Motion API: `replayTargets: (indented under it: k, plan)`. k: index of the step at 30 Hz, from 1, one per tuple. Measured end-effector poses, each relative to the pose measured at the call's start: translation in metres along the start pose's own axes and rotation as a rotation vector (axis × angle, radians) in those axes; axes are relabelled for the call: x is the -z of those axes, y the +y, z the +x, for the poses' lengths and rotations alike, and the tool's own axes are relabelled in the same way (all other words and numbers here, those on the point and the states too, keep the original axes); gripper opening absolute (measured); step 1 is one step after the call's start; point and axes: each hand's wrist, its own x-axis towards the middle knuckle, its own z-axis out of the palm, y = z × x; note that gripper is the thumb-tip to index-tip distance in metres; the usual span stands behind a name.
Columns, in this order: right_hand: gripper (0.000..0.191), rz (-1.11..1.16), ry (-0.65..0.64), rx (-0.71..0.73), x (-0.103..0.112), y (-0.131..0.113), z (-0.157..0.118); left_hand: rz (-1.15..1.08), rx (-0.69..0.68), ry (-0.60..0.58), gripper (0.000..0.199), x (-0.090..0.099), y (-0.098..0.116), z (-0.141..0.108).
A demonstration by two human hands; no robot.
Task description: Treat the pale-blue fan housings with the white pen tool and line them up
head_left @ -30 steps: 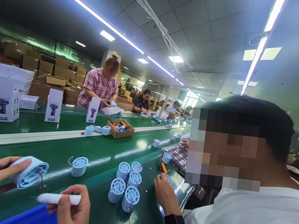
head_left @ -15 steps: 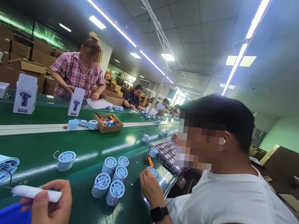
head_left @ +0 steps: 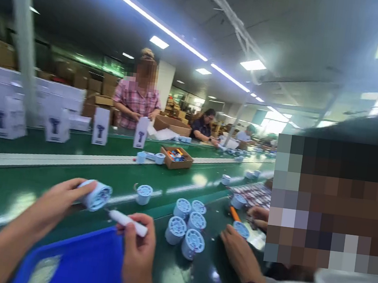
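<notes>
One light-blue cylinder [head_left: 100,196] is clamped in our left fingers [head_left: 87,188]; we grip a white pen-shaped tool [head_left: 119,219] in our right fingers [head_left: 130,236].

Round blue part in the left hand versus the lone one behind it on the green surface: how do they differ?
The held part is gripped in the left hand, while the lone part rests on the green surface. The held part is tilted; the lone part stands upright. A white tool points at the held part, none at the lone part. Both are pale blue with spoked ends.
</notes>
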Motion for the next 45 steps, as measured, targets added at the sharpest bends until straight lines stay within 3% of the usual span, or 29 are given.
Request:
replayTargets:
  k: [3, 8, 23, 26, 31, 34, 40, 45]
  plan:
    - [0.032, 0.006, 0.006, -0.036, -0.016, 0.0, -0.011, -0.061, 0.011, -0.151, 0.062, 0.003, -0.004, -0.002]
    - [0.03, -0.03, -0.009, -0.045, -0.001, -0.007, -0.008, -0.078, -0.011, -0.212, 0.048, 0.006, -0.014, -0.003]
    - [0.04, -0.129, 0.003, -0.091, -0.002, -0.004, -0.012, 0.003, -0.024, -0.245, 0.041, -0.008, -0.017, -0.01]
    - [0.045, -0.213, -0.031, -0.166, -0.002, -0.001, -0.013, 0.031, -0.12, -0.144, 0.031, -0.015, -0.018, -0.011]
    - [0.037, -0.368, -0.393, -0.144, -0.006, 0.002, -0.019, -0.029, -0.307, 0.223, 0.041, -0.033, -0.023, -0.017]
    - [0.041, -0.327, -0.41, -0.133, -0.01, 0.005, -0.023, 0.118, -0.388, 0.384, 0.046, -0.042, -0.028, -0.02]
    - [0.05, -0.113, -0.357, -0.289, -0.017, 0.008, -0.021, -0.39, -0.165, 0.249, 0.043, -0.05, -0.036, -0.018]
    - [0.057, 0.006, -0.318, -0.352, -0.02, 0.014, -0.021, -0.532, -0.113, 0.237, 0.043, -0.053, -0.033, -0.025]
